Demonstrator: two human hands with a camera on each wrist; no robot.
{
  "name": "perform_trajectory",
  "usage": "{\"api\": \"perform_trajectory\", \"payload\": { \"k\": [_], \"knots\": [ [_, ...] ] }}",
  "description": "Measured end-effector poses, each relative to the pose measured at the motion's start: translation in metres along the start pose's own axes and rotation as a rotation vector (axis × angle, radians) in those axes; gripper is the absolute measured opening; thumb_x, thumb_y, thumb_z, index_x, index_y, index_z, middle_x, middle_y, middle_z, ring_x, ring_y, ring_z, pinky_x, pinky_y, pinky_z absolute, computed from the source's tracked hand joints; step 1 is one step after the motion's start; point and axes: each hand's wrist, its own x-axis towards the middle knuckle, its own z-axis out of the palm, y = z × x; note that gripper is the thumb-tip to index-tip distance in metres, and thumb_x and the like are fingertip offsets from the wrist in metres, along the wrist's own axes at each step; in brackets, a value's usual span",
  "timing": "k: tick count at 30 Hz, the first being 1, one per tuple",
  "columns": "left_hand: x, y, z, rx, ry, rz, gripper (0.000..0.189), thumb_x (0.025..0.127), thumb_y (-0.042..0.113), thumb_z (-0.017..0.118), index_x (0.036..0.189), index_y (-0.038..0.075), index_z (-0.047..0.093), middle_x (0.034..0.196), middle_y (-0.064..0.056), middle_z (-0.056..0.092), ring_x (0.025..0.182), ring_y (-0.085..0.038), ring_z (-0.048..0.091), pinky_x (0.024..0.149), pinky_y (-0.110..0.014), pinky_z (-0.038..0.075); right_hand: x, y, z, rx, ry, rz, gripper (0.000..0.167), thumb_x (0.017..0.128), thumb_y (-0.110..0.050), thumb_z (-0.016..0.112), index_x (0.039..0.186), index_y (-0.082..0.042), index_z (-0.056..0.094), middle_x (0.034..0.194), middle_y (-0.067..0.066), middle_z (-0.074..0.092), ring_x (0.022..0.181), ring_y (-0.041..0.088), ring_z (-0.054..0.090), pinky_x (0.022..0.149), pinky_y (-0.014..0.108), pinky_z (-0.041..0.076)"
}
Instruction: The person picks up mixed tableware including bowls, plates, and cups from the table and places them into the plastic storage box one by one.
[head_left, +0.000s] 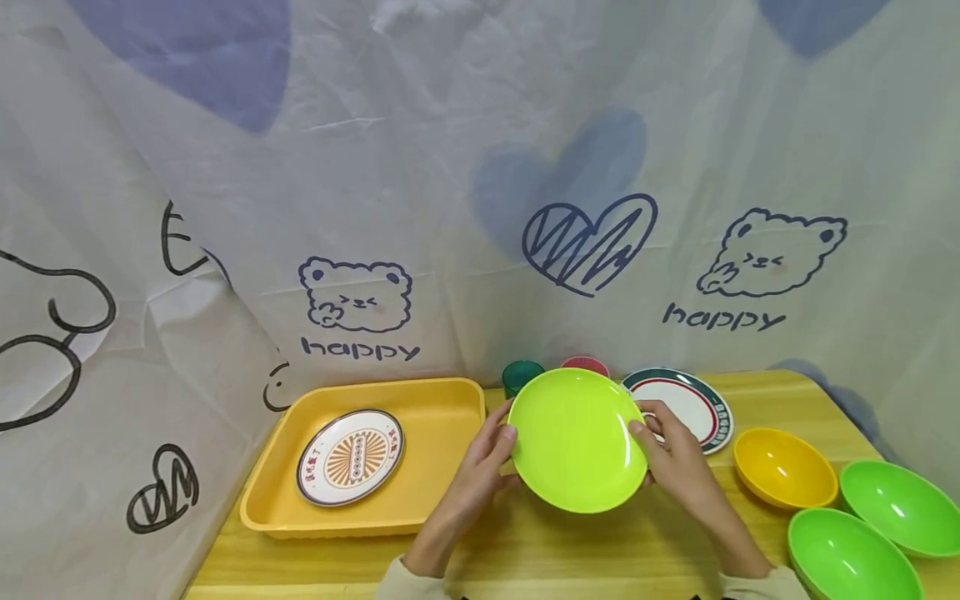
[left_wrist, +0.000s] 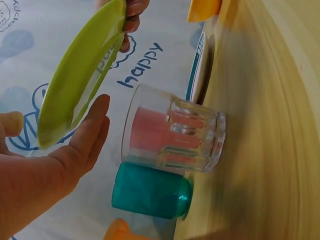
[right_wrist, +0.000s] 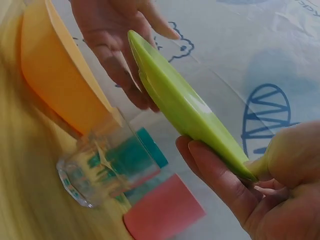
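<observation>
A lime-green plate (head_left: 577, 442) is held up above the table, its face tilted toward the head camera. My right hand (right_wrist: 280, 185) pinches its right rim, thumb on the face and fingers beneath. At the opposite rim is my left hand (left_wrist: 60, 165), with its fingers straight behind the plate and its thumb lifted away from the face. Beyond the plate stand a clear glass (left_wrist: 170, 130), a teal cup (left_wrist: 150, 190) and a pink cup (right_wrist: 165, 210). In the head view the plate hides the glass and most of the pink cup.
On the left, a yellow tray (head_left: 442, 408) holds a white patterned plate (head_left: 350, 458). A green-rimmed white plate (head_left: 678, 404) lies at the back right. An orange bowl (head_left: 783, 468) and two green bowls (head_left: 900, 504) stand along the right side. A printed cloth (head_left: 450, 208) hangs behind the table.
</observation>
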Motion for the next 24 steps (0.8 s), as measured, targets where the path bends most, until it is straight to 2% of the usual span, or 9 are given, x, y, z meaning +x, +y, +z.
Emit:
{"api": "perform_trajectory", "payload": {
  "k": [5, 8, 12, 19, 24],
  "knots": [
    [0.000, -0.002, 0.003, -0.026, -0.010, 0.002, 0.058, 0.111, 0.036, 0.045, 0.162, 0.018, 0.025, 0.133, -0.016, 0.056, 0.098, -0.018, 0.067, 0.083, -0.032, 0.060, -0.002, -0.003, 0.007, 0.022, -0.046, 0.024, 0.033, 0.107, -0.011, 0.054, 0.137, 0.002, 0.048, 0.112, 0.023, 0.069, 0.062, 0.019, 0.065, 0.049, 0.034, 0.058],
    [0.000, -0.002, 0.003, -0.046, -0.011, 0.002, 0.056, 0.111, 0.033, 0.045, 0.162, 0.019, 0.025, 0.130, -0.016, 0.057, 0.096, -0.019, 0.069, 0.084, -0.033, 0.061, -0.003, -0.004, 0.010, 0.032, -0.052, 0.025, 0.033, 0.107, -0.010, 0.054, 0.137, 0.002, 0.048, 0.114, 0.024, 0.068, 0.063, 0.019, 0.065, 0.048, 0.034, 0.058],
    [-0.001, -0.001, 0.000, -0.030, 0.004, -0.010, 0.055, 0.111, 0.029, 0.046, 0.161, 0.018, 0.027, 0.128, -0.015, 0.057, 0.091, -0.019, 0.070, 0.081, -0.032, 0.061, -0.002, -0.002, 0.014, 0.030, -0.053, 0.005, 0.032, 0.107, -0.008, 0.054, 0.136, 0.003, 0.049, 0.115, 0.025, 0.068, 0.060, 0.019, 0.064, 0.046, 0.034, 0.057],
    [-0.003, 0.004, -0.007, 0.043, 0.009, -0.023, 0.050, 0.111, 0.016, 0.044, 0.159, 0.017, 0.033, 0.111, -0.016, 0.062, 0.074, -0.017, 0.067, 0.060, -0.025, 0.053, -0.001, 0.002, 0.016, 0.008, -0.057, -0.027, 0.030, 0.106, -0.006, 0.054, 0.134, 0.002, 0.050, 0.106, 0.022, 0.069, 0.055, 0.018, 0.062, 0.045, 0.036, 0.056],
    [-0.003, 0.007, -0.010, 0.056, 0.001, -0.032, 0.049, 0.110, 0.011, 0.041, 0.158, 0.016, 0.034, 0.110, -0.016, 0.063, 0.074, -0.018, 0.069, 0.057, -0.026, 0.055, -0.002, 0.003, 0.016, 0.036, -0.078, -0.006, 0.033, 0.107, -0.009, 0.054, 0.137, 0.002, 0.048, 0.112, 0.022, 0.068, 0.059, 0.019, 0.064, 0.047, 0.039, 0.058]
  ]
}}
